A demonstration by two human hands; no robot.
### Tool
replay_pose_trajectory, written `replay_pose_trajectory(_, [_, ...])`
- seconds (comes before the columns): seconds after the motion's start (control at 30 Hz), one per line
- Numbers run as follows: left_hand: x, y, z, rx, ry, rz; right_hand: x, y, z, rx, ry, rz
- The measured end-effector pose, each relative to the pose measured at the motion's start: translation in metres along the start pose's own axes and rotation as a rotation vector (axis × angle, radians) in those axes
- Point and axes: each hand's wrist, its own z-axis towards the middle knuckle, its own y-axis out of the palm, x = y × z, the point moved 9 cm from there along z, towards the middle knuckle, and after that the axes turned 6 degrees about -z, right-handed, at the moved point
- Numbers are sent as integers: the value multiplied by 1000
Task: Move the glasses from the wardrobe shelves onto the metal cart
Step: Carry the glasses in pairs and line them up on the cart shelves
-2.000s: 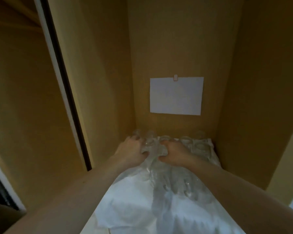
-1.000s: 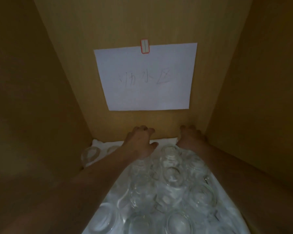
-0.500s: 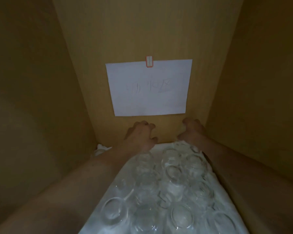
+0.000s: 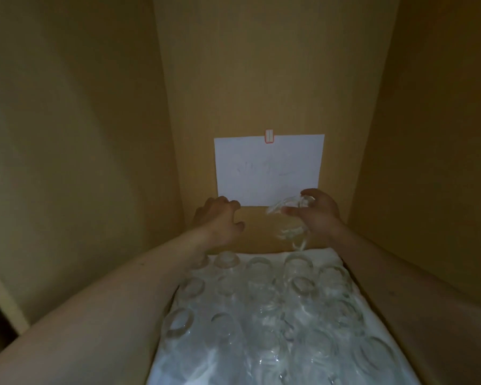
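Right hand [image 4: 318,215] now lifted — clear glass [image 4: 288,218], blurred

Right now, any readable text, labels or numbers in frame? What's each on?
White paper sheet on the wooden back wall of the wardrobe: faint handwritten marks, too blurred to read.
Small red-edged sticker holding the sheet's top edge: no readable text.
Clear glasses on the white shelf liner, and the clear glass in the right hand: no markings visible.

One head-worn camera looks forward and down into the wardrobe, close over the shelf [image 4: 331,252]. Both forearms reach away from it; the paper [image 4: 267,168] on the back wall hangs just beyond the fingertips [image 4: 306,193].
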Motion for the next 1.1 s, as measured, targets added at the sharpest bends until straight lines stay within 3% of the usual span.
replay_pose_trajectory(0.17, [-43,-4,-17,-22,-105,30,-10,27,-17,-45,20,119])
replay_pose_trajectory(0.33, [-74,10,-25,-115,-211,25,8,53,-24,-58,198,343])
replay_pose_trajectory(0.53, [-93,58,-19,-269,-251,63,22,82,-38,-297,349,667])
replay_pose_trajectory(0.77, [-112,107,0,-361,-283,-12,46,95,-44,-344,477,918])
replay_pose_trajectory(1.1, [-128,113,1,-241,-335,-35,62,104,-51,-335,555,1172])
